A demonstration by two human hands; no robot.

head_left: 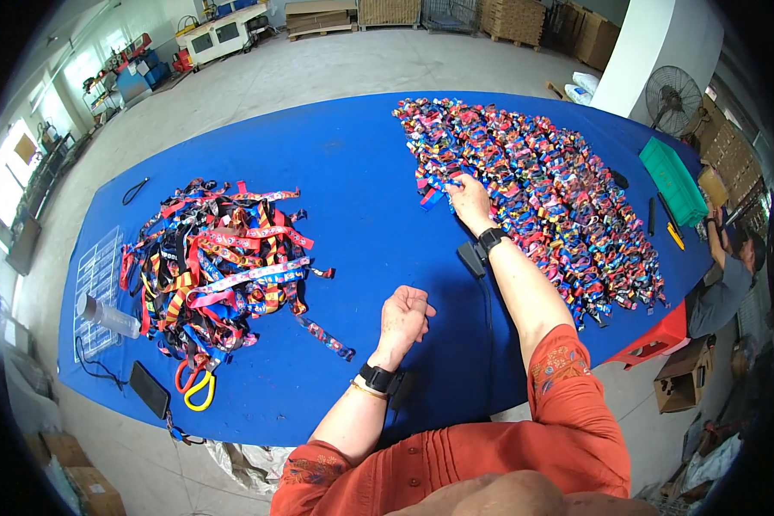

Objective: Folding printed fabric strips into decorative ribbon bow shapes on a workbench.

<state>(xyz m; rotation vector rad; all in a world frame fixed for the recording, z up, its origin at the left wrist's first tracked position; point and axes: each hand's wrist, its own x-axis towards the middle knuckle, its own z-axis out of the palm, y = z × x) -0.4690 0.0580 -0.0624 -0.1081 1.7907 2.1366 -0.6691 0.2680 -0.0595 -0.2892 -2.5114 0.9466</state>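
Observation:
My right hand reaches over the blue table, its fingers pinching a short blue patterned strap. That strap lies at the near-left edge of a broad spread of small looped, multicoloured straps, set close together in rows. Curled into a fist, my left hand rests nearer to me; whether anything is inside it is hidden. To its left is a tangled heap of longer printed straps in red, blue, black and yellow. One loose strap end trails from the heap toward my left hand.
Scissors with red and yellow handles, a black phone, a clear bottle and a clear compartment tray lie at left. A green crate and yellow cutter are at right, where another person is seated.

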